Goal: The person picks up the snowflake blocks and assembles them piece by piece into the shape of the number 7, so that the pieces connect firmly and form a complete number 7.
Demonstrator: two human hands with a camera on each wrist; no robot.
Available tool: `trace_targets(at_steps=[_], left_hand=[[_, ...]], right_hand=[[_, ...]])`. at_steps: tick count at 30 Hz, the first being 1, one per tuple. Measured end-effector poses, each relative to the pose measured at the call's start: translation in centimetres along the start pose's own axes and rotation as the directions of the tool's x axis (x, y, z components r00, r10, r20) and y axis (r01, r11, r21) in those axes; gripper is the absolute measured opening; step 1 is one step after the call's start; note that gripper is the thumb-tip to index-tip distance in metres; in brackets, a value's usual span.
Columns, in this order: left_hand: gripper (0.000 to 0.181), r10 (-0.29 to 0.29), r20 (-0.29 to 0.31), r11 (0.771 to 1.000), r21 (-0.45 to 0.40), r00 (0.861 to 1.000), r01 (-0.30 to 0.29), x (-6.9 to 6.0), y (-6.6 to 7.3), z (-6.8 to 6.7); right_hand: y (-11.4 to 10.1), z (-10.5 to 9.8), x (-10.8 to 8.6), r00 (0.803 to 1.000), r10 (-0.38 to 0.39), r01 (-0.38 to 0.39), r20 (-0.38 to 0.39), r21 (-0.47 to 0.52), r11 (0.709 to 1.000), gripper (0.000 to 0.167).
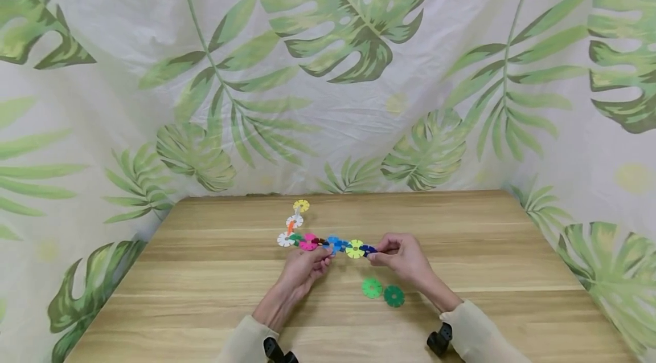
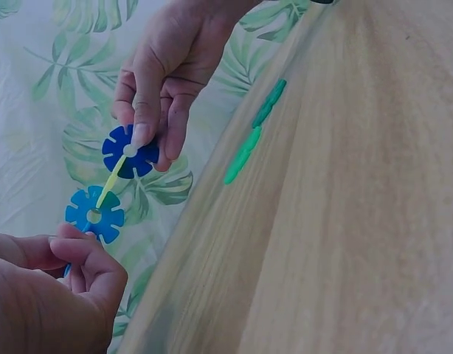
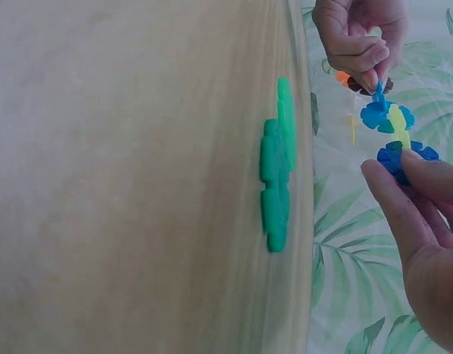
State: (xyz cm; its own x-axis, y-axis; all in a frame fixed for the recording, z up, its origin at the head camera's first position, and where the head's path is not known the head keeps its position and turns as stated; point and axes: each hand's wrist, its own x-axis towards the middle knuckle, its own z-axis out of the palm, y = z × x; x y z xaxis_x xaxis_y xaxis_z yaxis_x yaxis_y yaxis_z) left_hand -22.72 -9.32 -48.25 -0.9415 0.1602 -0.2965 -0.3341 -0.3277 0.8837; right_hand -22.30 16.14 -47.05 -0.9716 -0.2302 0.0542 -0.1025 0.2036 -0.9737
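Note:
A chain of slotted plastic discs, joined edge to edge, is held above the table by both hands. My left hand (image 1: 304,269) pinches a blue disc (image 1: 333,244) near the chain's middle. At the right end, my right hand (image 1: 405,257) pinches a dark blue disc (image 2: 130,152) between thumb and fingers. A yellow disc (image 1: 355,249) links the dark blue one to a lighter blue disc (image 2: 94,214). Leftward run a pink disc (image 1: 308,242) and a white disc (image 1: 285,239). There the chain bends back to an orange disc (image 1: 291,227), another white disc and a yellow end disc (image 1: 301,206).
A light green disc (image 1: 372,288) and a darker green disc (image 1: 394,296) lie flat on the wooden table (image 1: 205,289), in front of the hands. A leaf-patterned cloth (image 1: 328,118) hangs behind the table and along its sides.

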Motion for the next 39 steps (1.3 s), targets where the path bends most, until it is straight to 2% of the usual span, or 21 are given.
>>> trace_targets(at_steps=[5, 8, 11, 14, 17, 23, 27, 35, 39], left_hand=[[0.009, 0.012, 0.019, 1.000, -0.022, 1.000, -0.012, -0.1, 0.1, -0.1], [0.007, 0.033, 0.029, 0.998, -0.062, 0.999, -0.031, 0.0, 0.4, -0.3], [0.010, 0.048, 0.070, 0.996, -0.074, 0.996, -0.043, -0.1, 0.6, -0.2], [0.013, 0.035, 0.112, 0.998, -0.059, 0.993, -0.029, -0.3, 0.5, 0.2], [0.018, -0.001, 0.136, 1.000, -0.030, 0.991, 0.005, -0.7, 0.3, 0.8], [0.034, -0.034, 0.104, 0.998, 0.048, 0.994, 0.029, -0.9, -0.1, 1.3], [0.035, -0.028, 0.077, 0.997, 0.080, 0.997, 0.022, -0.9, -0.1, 1.2], [0.033, -0.016, 0.044, 0.995, 0.097, 0.999, 0.011, -0.6, 0.2, 0.4], [0.038, -0.011, 0.039, 0.994, 0.106, 0.999, 0.007, -0.5, 0.2, 0.0]], right_hand=[[-0.1, 0.1, 0.1, 1.000, 0.008, -0.008, -0.005, -0.014, 1.000, 0.013], [-0.3, 0.3, 0.3, 1.000, -0.003, 0.003, -0.006, 0.014, 1.000, 0.013], [-0.7, 0.4, 0.5, 0.999, -0.024, 0.026, -0.027, 0.058, 0.998, 0.014], [-1.0, 0.7, 0.5, 0.998, -0.051, 0.053, -0.030, 0.075, 0.996, 0.014], [-0.9, 1.1, 0.4, 0.998, -0.067, 0.067, -0.015, 0.032, 0.997, 0.013], [-0.8, 1.1, 0.2, 0.993, -0.106, 0.110, 0.043, -0.123, 0.986, 0.013], [-1.0, -0.1, -0.2, 0.983, -0.122, 0.153, 0.136, -0.246, 0.957, 0.014], [-1.1, -2.9, -1.7, 0.954, 0.014, 0.143, 0.300, -0.496, 0.856, 0.031], [-0.7, -3.5, -2.6, 0.936, 0.074, 0.130, 0.343, -0.535, 0.835, 0.034]])
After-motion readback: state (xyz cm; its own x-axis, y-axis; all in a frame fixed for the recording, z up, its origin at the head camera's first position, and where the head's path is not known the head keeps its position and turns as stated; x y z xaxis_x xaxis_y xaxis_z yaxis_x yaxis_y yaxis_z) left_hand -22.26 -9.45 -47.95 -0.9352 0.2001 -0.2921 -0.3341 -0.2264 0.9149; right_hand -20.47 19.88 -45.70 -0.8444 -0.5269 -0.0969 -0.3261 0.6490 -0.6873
